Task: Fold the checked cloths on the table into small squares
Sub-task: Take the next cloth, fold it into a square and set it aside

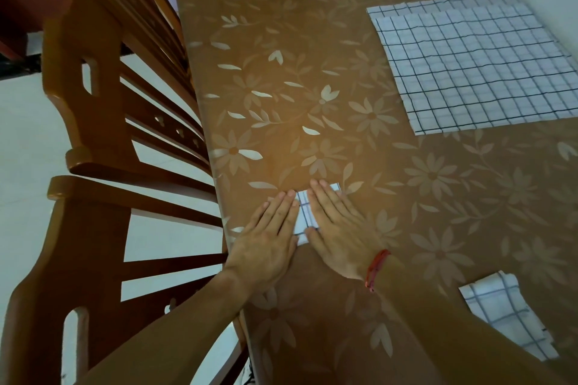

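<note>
A small folded checked cloth point(306, 216) lies near the table's left edge, mostly covered by my hands. My left hand point(269, 241) lies flat on its left side with straight fingers. My right hand point(337, 225), a red thread on its wrist, presses flat on the cloth's right side. A stack of unfolded white checked cloths point(478, 66) lies spread at the far right. Another folded checked cloth point(506, 312) sits near the lower right, partly behind my right forearm.
The table point(281, 78) wears a brown cover with a pale flower pattern. Two wooden chairs point(103, 134) stand close against its left edge, over a pale floor. A white wall runs along the table's far right.
</note>
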Demonstrator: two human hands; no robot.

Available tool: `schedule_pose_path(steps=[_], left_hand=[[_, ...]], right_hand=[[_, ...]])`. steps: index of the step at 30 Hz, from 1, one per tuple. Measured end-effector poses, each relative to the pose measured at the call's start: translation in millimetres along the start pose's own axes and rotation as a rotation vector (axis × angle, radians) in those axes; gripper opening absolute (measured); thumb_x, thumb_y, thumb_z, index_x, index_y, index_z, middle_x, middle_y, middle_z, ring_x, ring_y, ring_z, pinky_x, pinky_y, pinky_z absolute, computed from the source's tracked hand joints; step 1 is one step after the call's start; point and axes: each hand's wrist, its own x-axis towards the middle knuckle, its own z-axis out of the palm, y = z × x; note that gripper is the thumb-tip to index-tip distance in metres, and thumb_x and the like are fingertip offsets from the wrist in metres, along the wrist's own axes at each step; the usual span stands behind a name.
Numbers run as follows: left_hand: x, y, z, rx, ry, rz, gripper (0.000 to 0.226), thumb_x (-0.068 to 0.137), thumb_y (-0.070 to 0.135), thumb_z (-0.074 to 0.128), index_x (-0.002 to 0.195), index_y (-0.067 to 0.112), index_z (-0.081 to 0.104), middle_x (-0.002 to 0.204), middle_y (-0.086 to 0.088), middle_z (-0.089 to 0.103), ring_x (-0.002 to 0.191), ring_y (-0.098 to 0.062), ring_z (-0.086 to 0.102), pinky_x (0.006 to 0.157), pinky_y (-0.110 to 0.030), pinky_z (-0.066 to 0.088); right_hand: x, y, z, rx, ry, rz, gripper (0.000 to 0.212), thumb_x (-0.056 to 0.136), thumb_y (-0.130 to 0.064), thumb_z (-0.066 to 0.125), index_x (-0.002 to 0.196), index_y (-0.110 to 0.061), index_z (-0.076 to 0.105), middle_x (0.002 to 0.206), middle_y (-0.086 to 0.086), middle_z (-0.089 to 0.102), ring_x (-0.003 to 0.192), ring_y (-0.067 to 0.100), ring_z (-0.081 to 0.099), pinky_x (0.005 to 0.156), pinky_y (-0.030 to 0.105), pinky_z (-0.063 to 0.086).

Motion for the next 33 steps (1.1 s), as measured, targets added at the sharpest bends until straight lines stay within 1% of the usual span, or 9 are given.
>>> schedule_pose_path(steps=[2, 7, 12, 18, 23, 25, 28, 31, 33], left_hand=[[-2.1, -2.5, 1.2, 0.020, -0.021, -0.005, 0.060, 0.104, 0.038, 0.014, 0.154, 0.004, 0.010, 0.161, -0.014, 0.006, 0.149, -0.025, 0.001, 0.121, -0.042, 0.009], [-2.3, 0.8, -3.1, 0.031, -0.030, -0.012, 0.061, 0.103, 0.039, 0.012, 0.153, 0.005, 0.010, 0.161, -0.014, 0.007, 0.149, -0.026, 0.002, 0.121, -0.042, 0.008], [4.6, 5.4, -11.0, 0.001, 0.012, 0.014, 0.060, 0.102, 0.036, 0.017, 0.150, 0.002, 0.026, 0.158, -0.016, 0.022, 0.148, -0.026, 0.016, 0.120, -0.042, 0.015], [21.2, 25.1, -3.0, -0.007, 0.030, 0.039, 0.057, 0.101, 0.031, 0.021, 0.149, 0.001, 0.029, 0.157, -0.016, 0.024, 0.147, -0.025, 0.020, 0.118, -0.042, 0.023], [20.2, 23.5, -4.5, 0.000, -0.006, 0.034, 0.059, 0.102, 0.033, 0.013, 0.153, 0.004, 0.016, 0.161, -0.013, 0.010, 0.149, -0.023, 0.006, 0.121, -0.040, 0.011], [20.9, 24.5, -9.3, 0.010, -0.029, 0.033, 0.058, 0.102, 0.033, 0.016, 0.152, 0.003, 0.019, 0.160, -0.015, 0.015, 0.148, -0.025, 0.011, 0.120, -0.042, 0.017], [22.3, 28.7, -15.1, 0.028, -0.048, 0.045, 0.060, 0.098, 0.032, 0.022, 0.149, 0.001, 0.030, 0.156, -0.017, 0.027, 0.146, -0.029, 0.023, 0.118, -0.044, 0.025], [30.9, 32.5, -24.1, 0.019, -0.028, 0.026, 0.061, 0.092, 0.030, 0.027, 0.145, 0.003, 0.039, 0.153, -0.016, 0.037, 0.142, -0.027, 0.033, 0.112, -0.043, 0.032], [37.3, 33.9, -26.6, 0.000, -0.016, 0.043, 0.065, 0.087, 0.028, 0.024, 0.145, 0.002, 0.038, 0.154, -0.015, 0.033, 0.144, -0.026, 0.029, 0.113, -0.042, 0.030]], right_hand=[[-5.7, 19.2, 0.4, -0.015, -0.021, 0.046, 0.069, 0.101, -0.048, 0.014, 0.155, -0.006, 0.002, 0.164, 0.008, -0.005, 0.150, 0.017, -0.011, 0.123, 0.039, 0.004], [-10.6, 29.1, 1.1, -0.048, -0.007, 0.101, 0.072, 0.100, -0.051, 0.013, 0.154, -0.005, 0.003, 0.164, 0.010, 0.000, 0.151, 0.019, -0.004, 0.123, 0.043, 0.009], [-12.1, 29.7, 3.7, -0.049, -0.001, 0.112, 0.073, 0.100, -0.052, 0.013, 0.155, -0.006, 0.002, 0.164, 0.009, -0.003, 0.151, 0.018, -0.007, 0.122, 0.045, 0.009], [-20.7, 26.2, 1.8, -0.027, 0.025, 0.131, 0.072, 0.100, -0.051, 0.018, 0.154, -0.004, 0.009, 0.163, 0.012, 0.004, 0.151, 0.020, 0.001, 0.122, 0.045, 0.010], [-65.8, 21.5, 2.9, -0.010, -0.016, 0.185, 0.074, 0.099, -0.054, 0.017, 0.154, -0.005, 0.008, 0.164, 0.011, 0.002, 0.151, 0.020, -0.004, 0.123, 0.047, 0.010], [-64.1, 15.7, -3.9, 0.040, 0.022, 0.199, 0.072, 0.100, -0.051, 0.021, 0.154, -0.003, 0.013, 0.163, 0.012, 0.004, 0.151, 0.021, -0.003, 0.123, 0.046, 0.011], [-44.6, -3.0, -12.8, 0.093, 0.098, 0.096, 0.065, 0.100, -0.039, 0.030, 0.152, -0.001, 0.023, 0.162, 0.014, 0.015, 0.151, 0.023, 0.007, 0.122, 0.043, 0.016], [-28.9, -10.6, -15.0, 0.148, 0.062, 0.072, 0.065, 0.098, -0.037, 0.019, 0.153, -0.003, 0.020, 0.162, 0.011, 0.012, 0.151, 0.020, 0.007, 0.122, 0.040, 0.015], [-25.2, -6.6, -13.4, 0.153, 0.025, 0.072, 0.067, 0.096, -0.039, 0.011, 0.155, -0.007, 0.014, 0.163, 0.007, 0.007, 0.151, 0.016, 0.001, 0.123, 0.038, 0.008]])
